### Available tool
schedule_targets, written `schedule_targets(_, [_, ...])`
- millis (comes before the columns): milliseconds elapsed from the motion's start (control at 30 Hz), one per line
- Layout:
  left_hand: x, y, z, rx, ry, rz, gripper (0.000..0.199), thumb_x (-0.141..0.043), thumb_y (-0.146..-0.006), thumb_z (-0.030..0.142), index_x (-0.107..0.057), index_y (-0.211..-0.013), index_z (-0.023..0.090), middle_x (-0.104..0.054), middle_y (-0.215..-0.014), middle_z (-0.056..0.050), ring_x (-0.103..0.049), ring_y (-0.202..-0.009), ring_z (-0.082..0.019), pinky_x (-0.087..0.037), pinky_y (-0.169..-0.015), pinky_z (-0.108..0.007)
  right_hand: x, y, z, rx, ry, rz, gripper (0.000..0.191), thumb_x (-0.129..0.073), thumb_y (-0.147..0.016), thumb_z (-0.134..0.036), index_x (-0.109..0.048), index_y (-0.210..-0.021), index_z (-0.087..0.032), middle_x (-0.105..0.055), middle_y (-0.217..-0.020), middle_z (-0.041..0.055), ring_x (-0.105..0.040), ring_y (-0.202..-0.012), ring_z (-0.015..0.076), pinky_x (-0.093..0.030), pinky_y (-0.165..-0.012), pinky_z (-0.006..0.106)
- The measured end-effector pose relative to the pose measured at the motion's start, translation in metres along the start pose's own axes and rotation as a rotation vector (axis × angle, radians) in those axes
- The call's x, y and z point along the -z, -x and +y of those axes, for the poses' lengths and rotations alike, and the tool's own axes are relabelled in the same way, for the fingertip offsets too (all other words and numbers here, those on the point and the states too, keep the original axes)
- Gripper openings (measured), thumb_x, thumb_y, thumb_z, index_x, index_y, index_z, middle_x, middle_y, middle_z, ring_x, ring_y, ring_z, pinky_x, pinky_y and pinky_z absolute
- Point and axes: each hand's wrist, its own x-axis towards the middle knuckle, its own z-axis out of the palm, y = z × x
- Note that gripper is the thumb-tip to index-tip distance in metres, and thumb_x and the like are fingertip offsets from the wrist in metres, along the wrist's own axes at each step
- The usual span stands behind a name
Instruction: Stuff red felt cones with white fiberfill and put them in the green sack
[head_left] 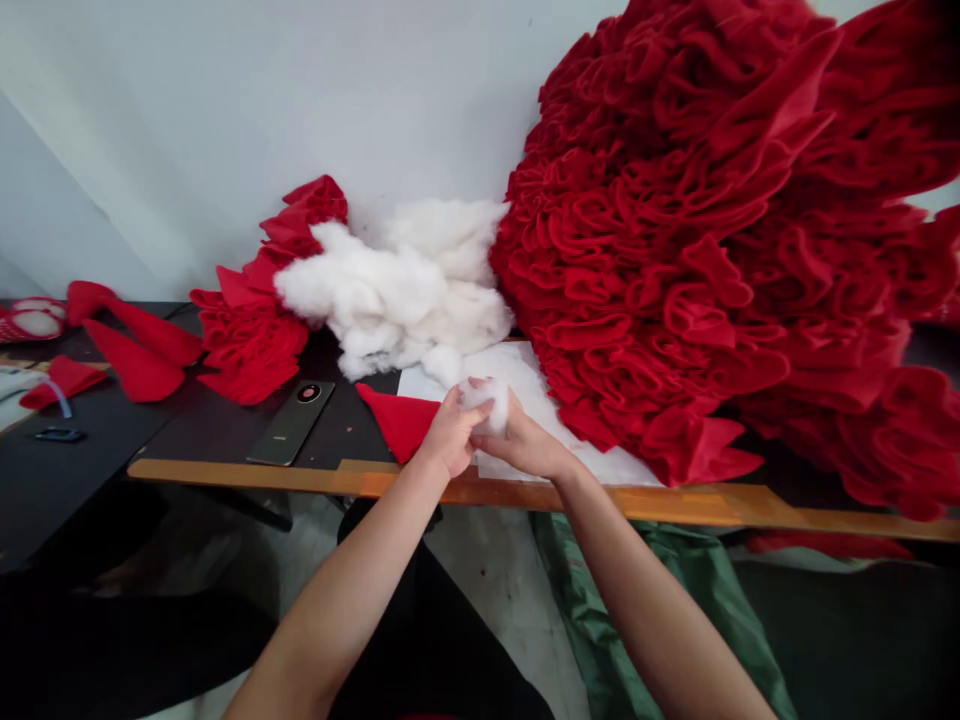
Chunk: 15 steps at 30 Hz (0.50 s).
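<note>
My left hand [450, 432] and my right hand [521, 447] meet above the table's front edge, both pinching a small tuft of white polyester stuffing [478, 403]. Just left of my left hand lies a red felt cone [397, 421], its tip pointing up and left. Beneath my right hand is a white paper sheet [525, 400]. Behind my hands rises a large pile of white stuffing [397, 290]. To its right towers a huge heap of ruffled red felt [712, 230], which covers part of the paper.
A stack of red felt pieces [251, 330] and several loose red cones [135, 360] lie to the left on the dark tabletop [352, 365]. A smartphone [292, 422] lies face down. The table has an orange wooden edge [450, 482]. Green fabric [645, 620] hangs below it.
</note>
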Motion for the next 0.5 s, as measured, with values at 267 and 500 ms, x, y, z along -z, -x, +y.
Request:
schedule_targets(267, [0.008, 0.008, 0.010, -0.120, 0.110, 0.108, 0.046, -0.069, -0.051, 0.012, -0.052, -0.093, 0.020, -0.067, -0.079, 0.001, -0.062, -0.069, -0.013, -0.045, -0.065, -0.023, -0.026, -0.003, -0.004, -0.152, -0.603, 0.196, 0.082, -0.065, -0.073, -0.052, -0.023, -0.141, -0.037, -0.045, -0.142, 0.0021, -0.051, -0.122, 0.0230, -0.047, -0.096, 0.041])
schedule_targets(500, [0.010, 0.005, -0.006, -0.348, -0.117, 0.184, 0.028, -0.052, -0.058, 0.010, -0.057, -0.084, 0.019, -0.064, -0.075, 0.001, -0.059, -0.069, -0.013, -0.044, -0.065, -0.023, -0.056, -0.014, -0.003, -0.211, -0.547, 0.405, 0.044, -0.074, -0.059, -0.038, -0.058, -0.097, -0.023, -0.071, -0.090, 0.0017, -0.066, -0.083, 0.0194, -0.052, -0.079, 0.032])
